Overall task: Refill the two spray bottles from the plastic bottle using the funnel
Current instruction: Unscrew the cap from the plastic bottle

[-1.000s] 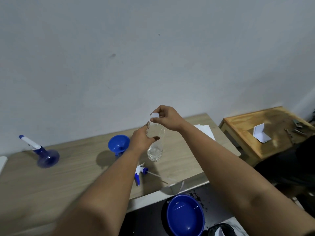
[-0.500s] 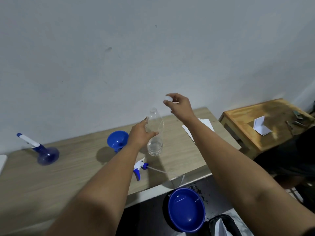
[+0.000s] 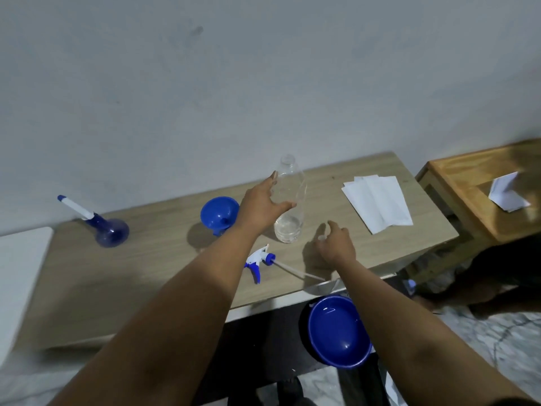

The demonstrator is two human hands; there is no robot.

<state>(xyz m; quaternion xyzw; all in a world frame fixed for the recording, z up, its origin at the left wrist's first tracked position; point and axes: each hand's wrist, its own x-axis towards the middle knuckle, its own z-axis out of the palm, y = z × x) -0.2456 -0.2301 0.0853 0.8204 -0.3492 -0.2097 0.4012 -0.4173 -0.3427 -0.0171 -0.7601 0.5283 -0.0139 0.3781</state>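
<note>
Plastic bottle (image 3: 288, 200) stands upright near the middle of my wooden table (image 3: 146, 276), clear, its cap off, with a shallow layer of water at the bottom. No label or brand shows on it, and I can read no writing anywhere in the scene. My left hand (image 3: 262, 206) wraps its side, thumb in front and fingers curling round the back, so I grip it at mid-height.

My right hand (image 3: 333, 244) is low over the table, just right of the bottle's base, knuckles up. Something small and pale sits at its fingertips, likely the white cap (image 3: 321, 237), but it is too blurred to tell whether I pinch it or merely touch it.

Blue funnel (image 3: 219, 213) lies tipped on its side just left of my left wrist, mouth turned up toward me. In front of the bottle lies a white and blue spray head (image 3: 259, 260), its thin dip tube reaching right toward the table edge. Far to the left, a dark blue spray bottle (image 3: 108, 231) with a round base leans, a white and blue nozzle at its top.

White folded papers (image 3: 377, 203) lie on the right end of the table. A blue bowl (image 3: 338, 332) sits below the table's front edge. A small wooden side table (image 3: 468, 183) stands to the right, holding another white paper (image 3: 508, 194).
</note>
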